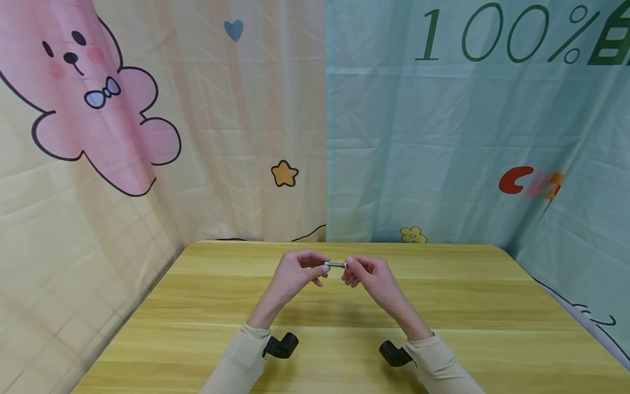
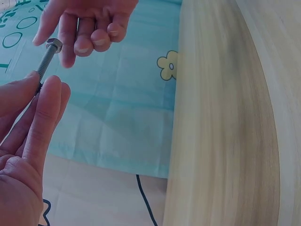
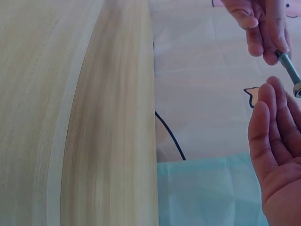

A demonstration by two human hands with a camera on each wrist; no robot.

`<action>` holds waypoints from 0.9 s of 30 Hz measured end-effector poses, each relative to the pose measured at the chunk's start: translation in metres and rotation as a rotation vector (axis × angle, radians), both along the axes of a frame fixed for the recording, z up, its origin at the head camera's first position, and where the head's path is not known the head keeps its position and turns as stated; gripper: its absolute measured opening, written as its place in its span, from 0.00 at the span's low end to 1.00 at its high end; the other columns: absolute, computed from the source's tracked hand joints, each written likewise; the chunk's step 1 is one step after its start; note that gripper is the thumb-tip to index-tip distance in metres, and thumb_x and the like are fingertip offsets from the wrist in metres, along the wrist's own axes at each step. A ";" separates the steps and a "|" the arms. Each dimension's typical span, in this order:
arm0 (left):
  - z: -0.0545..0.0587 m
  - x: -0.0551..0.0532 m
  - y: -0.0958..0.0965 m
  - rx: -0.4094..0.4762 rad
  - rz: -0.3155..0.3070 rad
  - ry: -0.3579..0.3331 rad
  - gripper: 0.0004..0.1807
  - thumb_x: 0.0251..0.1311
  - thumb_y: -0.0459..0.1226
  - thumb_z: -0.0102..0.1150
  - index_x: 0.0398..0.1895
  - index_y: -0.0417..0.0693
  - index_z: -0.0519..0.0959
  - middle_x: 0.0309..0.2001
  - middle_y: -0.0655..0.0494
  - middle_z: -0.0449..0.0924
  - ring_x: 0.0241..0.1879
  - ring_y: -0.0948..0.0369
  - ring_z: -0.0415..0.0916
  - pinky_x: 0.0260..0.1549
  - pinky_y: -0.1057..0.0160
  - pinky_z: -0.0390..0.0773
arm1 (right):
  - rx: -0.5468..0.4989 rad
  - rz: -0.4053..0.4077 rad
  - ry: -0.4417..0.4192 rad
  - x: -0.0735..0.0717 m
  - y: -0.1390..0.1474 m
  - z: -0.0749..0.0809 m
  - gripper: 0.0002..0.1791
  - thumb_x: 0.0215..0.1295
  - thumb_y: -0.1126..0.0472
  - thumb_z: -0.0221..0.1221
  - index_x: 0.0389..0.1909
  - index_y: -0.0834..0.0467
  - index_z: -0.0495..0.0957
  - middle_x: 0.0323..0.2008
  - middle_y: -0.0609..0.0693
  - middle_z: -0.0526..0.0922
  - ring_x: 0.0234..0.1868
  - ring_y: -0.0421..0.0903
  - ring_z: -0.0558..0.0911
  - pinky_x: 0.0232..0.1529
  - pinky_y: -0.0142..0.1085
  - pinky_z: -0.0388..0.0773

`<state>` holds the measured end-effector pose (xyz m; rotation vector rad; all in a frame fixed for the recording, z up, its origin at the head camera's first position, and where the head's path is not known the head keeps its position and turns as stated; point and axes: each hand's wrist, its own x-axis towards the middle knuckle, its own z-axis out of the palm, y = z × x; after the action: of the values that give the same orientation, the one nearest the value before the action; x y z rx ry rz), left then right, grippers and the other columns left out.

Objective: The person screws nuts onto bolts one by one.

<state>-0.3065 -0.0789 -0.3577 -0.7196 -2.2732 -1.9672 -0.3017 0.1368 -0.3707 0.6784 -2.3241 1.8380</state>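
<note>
A silver bolt [image 1: 336, 265] is held level above the table between two hands. My left hand [image 1: 298, 272] pinches its plain end between thumb and fingers; in the left wrist view the threaded shank [image 2: 45, 63] sticks out past these fingertips. A hex nut [image 2: 54, 45] sits at the far end of the shank. My right hand [image 1: 370, 276] is at that end, its thumb and forefinger on either side of the nut. Both wrist views show small gaps between the right fingertips [image 3: 274, 84] and the nut.
The wooden table [image 1: 315, 350] spreads beneath both hands. Printed curtains [image 1: 423, 137] hang behind and beside it. Black wrist mounts [image 1: 283, 346] stick out from the beige sleeves [image 1: 241, 355].
</note>
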 end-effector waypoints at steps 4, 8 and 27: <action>0.009 0.007 0.000 -0.008 -0.003 -0.002 0.07 0.60 0.26 0.64 0.41 0.32 0.83 0.32 0.47 0.84 0.31 0.58 0.81 0.32 0.47 0.86 | 0.010 -0.012 0.031 0.000 0.001 0.000 0.13 0.73 0.58 0.57 0.51 0.61 0.79 0.42 0.56 0.83 0.44 0.54 0.80 0.42 0.39 0.83; 0.019 0.018 0.000 -0.002 -0.005 0.010 0.07 0.60 0.26 0.64 0.41 0.30 0.82 0.32 0.46 0.84 0.30 0.58 0.81 0.33 0.45 0.85 | 0.005 0.022 0.113 0.001 0.002 0.001 0.14 0.68 0.63 0.62 0.52 0.58 0.77 0.46 0.56 0.81 0.48 0.53 0.79 0.46 0.37 0.82; 0.020 0.020 0.001 -0.001 -0.008 0.024 0.06 0.60 0.25 0.63 0.40 0.32 0.83 0.35 0.41 0.84 0.32 0.54 0.82 0.31 0.51 0.86 | 0.046 0.006 0.081 0.000 0.003 0.000 0.11 0.71 0.55 0.59 0.40 0.60 0.82 0.32 0.55 0.84 0.35 0.57 0.82 0.40 0.43 0.84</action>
<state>-0.2862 -0.0774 -0.3378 -0.7490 -2.2620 -1.9503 -0.3013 0.1394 -0.3709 0.7515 -2.3220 1.7294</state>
